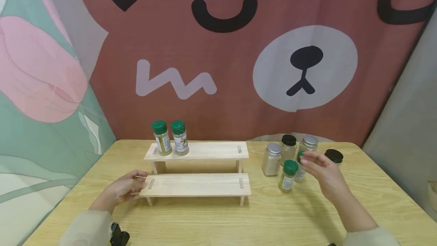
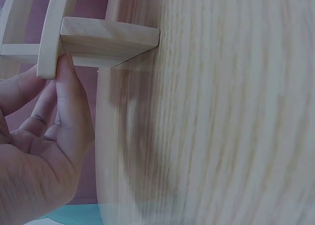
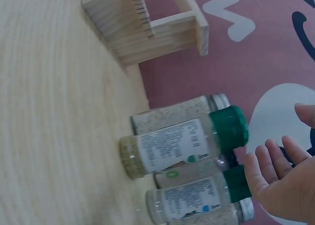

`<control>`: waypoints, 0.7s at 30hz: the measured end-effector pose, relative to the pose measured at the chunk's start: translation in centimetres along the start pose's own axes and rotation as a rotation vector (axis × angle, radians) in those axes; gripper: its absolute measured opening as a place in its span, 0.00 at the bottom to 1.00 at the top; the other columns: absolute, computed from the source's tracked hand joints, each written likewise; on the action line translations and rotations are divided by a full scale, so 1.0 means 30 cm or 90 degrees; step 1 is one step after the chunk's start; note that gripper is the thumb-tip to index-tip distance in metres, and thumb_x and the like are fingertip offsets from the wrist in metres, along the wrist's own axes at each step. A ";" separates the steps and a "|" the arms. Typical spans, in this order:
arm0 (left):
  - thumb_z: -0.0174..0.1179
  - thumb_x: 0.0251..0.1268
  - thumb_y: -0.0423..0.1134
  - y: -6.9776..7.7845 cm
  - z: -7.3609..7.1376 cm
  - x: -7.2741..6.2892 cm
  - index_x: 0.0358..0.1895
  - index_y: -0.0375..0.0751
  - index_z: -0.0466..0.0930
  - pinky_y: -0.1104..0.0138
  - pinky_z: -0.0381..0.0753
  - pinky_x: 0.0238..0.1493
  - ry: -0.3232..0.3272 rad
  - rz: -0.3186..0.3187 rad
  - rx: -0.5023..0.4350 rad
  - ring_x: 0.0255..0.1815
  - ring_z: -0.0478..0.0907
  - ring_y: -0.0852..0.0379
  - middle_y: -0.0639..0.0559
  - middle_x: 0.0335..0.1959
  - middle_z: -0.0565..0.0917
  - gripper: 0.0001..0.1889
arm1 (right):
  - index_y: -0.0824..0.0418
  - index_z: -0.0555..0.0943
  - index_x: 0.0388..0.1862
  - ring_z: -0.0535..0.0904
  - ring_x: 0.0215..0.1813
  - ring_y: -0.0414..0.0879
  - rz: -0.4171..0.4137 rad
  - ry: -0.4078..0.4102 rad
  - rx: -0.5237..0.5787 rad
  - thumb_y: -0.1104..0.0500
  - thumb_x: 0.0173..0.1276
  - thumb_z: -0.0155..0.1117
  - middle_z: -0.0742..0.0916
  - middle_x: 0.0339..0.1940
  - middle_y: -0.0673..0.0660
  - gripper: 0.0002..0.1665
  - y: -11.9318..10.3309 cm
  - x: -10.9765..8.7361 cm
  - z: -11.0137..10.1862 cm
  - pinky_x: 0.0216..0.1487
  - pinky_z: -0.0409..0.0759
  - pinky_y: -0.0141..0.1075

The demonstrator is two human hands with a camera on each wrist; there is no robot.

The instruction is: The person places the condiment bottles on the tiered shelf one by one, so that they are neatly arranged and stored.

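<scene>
A two-tier wooden rack (image 1: 196,185) stands on the table. My left hand (image 1: 128,187) pinches the left end of its lower shelf between thumb and fingers; the left wrist view shows the thumb below the board (image 2: 49,43). On the upper shelf, two green-capped spice jars (image 1: 162,139) stand side by side at the left. My right hand (image 1: 324,172) is at a green-capped spice jar (image 3: 197,198), thumb spread away from the fingers. The fingertips overlap its cap; I cannot tell whether they touch. Another green-capped jar (image 1: 288,177) stands just left and nearer.
Behind the green-capped jars stand silver-lidded jars (image 1: 272,160) and black-lidded jars (image 1: 288,150), one partly behind my right hand. The wooden table (image 1: 205,225) ends at the back against a printed bear curtain (image 1: 225,67).
</scene>
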State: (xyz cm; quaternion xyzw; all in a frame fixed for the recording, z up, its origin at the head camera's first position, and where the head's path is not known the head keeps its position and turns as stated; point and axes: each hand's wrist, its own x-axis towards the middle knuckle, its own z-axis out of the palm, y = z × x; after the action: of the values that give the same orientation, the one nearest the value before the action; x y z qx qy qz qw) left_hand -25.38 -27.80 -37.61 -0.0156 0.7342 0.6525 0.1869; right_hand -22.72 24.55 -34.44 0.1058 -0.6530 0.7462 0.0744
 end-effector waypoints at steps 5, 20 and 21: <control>0.51 0.54 0.27 -0.003 0.005 0.004 0.49 0.30 0.58 0.65 0.75 0.31 -0.002 0.000 -0.001 0.30 0.75 0.57 0.49 0.35 0.71 0.19 | 0.56 0.74 0.42 0.75 0.38 0.35 0.005 0.001 -0.034 0.68 0.60 0.54 0.78 0.36 0.48 0.12 0.040 0.000 -0.015 0.41 0.72 0.26; 0.51 0.54 0.26 0.004 0.001 0.006 0.50 0.30 0.57 0.66 0.75 0.30 0.005 -0.008 -0.007 0.30 0.75 0.57 0.49 0.34 0.71 0.19 | 0.64 0.66 0.50 0.73 0.40 0.34 0.066 -0.004 -0.129 0.66 0.57 0.58 0.76 0.39 0.46 0.21 0.078 0.022 -0.010 0.41 0.70 0.25; 0.51 0.54 0.26 0.004 0.000 0.005 0.50 0.30 0.57 0.65 0.75 0.30 0.004 -0.008 -0.007 0.30 0.75 0.57 0.49 0.34 0.71 0.20 | 0.68 0.65 0.52 0.73 0.40 0.34 0.071 -0.006 -0.139 0.66 0.57 0.58 0.76 0.40 0.47 0.23 0.080 0.025 -0.008 0.41 0.70 0.26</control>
State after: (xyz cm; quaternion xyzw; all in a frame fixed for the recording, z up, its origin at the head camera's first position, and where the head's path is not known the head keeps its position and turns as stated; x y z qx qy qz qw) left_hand -25.56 -27.74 -37.55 -0.0233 0.7310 0.6554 0.1884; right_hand -24.04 24.43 -36.58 0.0642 -0.7355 0.6732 0.0408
